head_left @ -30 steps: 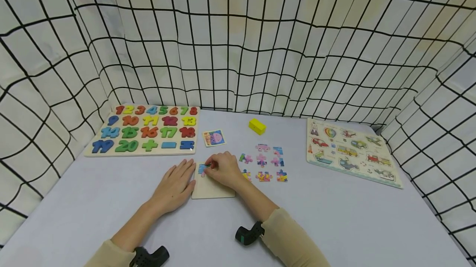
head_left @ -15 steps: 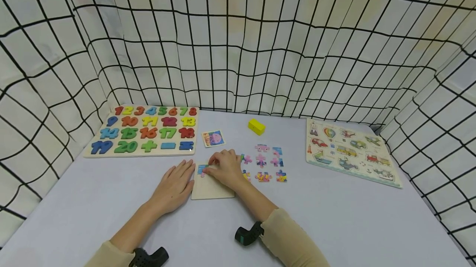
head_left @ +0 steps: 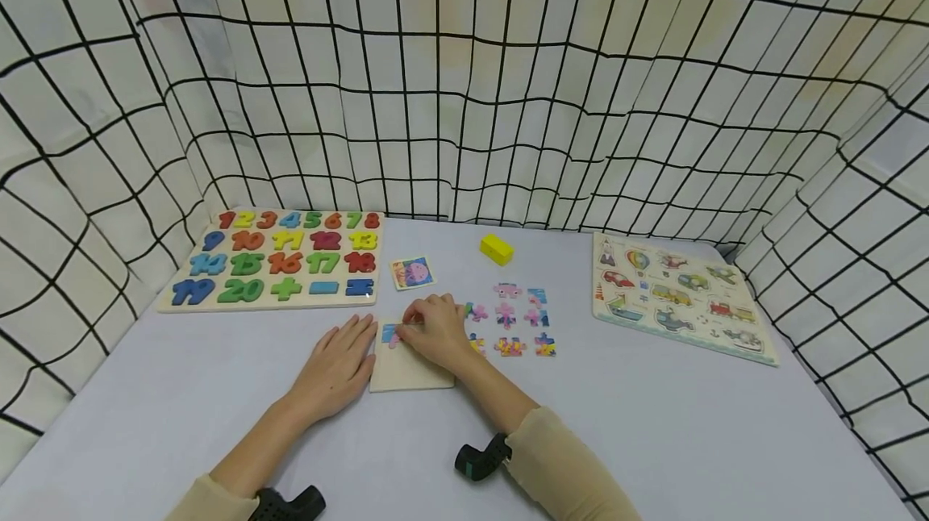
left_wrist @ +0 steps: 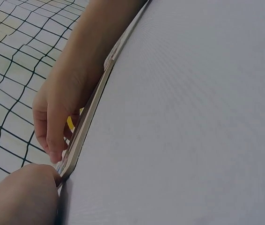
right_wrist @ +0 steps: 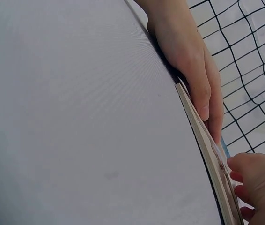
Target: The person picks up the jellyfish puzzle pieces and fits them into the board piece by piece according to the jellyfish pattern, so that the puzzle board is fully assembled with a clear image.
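A small pale wooden puzzle board (head_left: 411, 373) lies on the table in the head view. At its upper left corner is a blue and pink jigsaw piece (head_left: 388, 334). My right hand (head_left: 438, 333) reaches over the board, thumb and curled index pinching that piece by its right side; the fingertips hide part of it. My left hand (head_left: 335, 368) rests flat along the board's left edge, fingers stretched out. Seen edge-on in the right wrist view, the board (right_wrist: 199, 131) runs between the left hand (right_wrist: 193, 61) and the right hand (right_wrist: 261, 180).
Several loose jigsaw pieces (head_left: 506, 314) lie in rows to the right of the board. Behind it are a small picture card (head_left: 412, 273) and a yellow block (head_left: 497, 249). A number puzzle (head_left: 264, 264) stands back left, a vehicle puzzle (head_left: 678, 295) right. Black netting (head_left: 457, 142) surrounds the table.
The right thumb and fingertips have shifted slightly at the jigsaw piece, which stays in the board's upper left corner. The left hand keeps its place. The head view has drifted a little.
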`<act>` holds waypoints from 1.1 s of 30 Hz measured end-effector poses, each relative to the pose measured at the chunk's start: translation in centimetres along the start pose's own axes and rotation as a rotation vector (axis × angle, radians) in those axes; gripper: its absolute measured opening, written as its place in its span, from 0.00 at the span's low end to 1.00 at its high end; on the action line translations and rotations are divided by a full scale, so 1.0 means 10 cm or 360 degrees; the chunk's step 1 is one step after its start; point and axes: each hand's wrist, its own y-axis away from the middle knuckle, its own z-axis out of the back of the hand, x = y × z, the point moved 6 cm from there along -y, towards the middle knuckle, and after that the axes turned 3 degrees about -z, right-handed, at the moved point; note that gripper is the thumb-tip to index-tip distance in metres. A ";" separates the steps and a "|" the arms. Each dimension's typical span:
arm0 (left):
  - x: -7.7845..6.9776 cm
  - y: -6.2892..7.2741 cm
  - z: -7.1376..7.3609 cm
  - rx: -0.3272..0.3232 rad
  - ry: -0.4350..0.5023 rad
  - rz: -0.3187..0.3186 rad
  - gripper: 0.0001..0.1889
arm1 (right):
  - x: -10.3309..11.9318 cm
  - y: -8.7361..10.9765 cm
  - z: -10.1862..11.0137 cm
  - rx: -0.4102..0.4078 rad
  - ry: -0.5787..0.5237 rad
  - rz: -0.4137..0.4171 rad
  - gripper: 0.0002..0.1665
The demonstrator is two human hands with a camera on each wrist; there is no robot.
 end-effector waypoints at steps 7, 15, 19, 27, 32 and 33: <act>0.01 -0.01 0.01 0.0002 0.0000 0.0002 0.28 | 0.03 -0.03 0.05 0.0024 -0.0079 -0.0026 0.07; -0.01 0.00 0.00 -0.0022 0.0013 -0.0001 0.27 | 0.01 -0.06 0.22 0.0082 -0.0120 -0.0089 0.04; -0.02 0.01 0.02 -0.0047 0.0014 -0.0005 0.27 | -0.06 -0.07 0.31 0.0085 -0.0145 -0.0119 0.05; -0.02 0.02 0.01 -0.0068 0.0007 -0.0024 0.28 | -0.23 -0.11 0.51 0.0006 -0.0103 -0.0107 0.07; -0.01 0.02 0.00 -0.0031 0.0012 -0.0003 0.28 | -0.40 -0.11 0.62 -0.0041 -0.0080 -0.0122 0.09; 0.00 0.02 -0.01 -0.0021 0.0015 0.0002 0.28 | -0.44 -0.11 0.64 -0.0047 -0.0076 -0.0131 0.09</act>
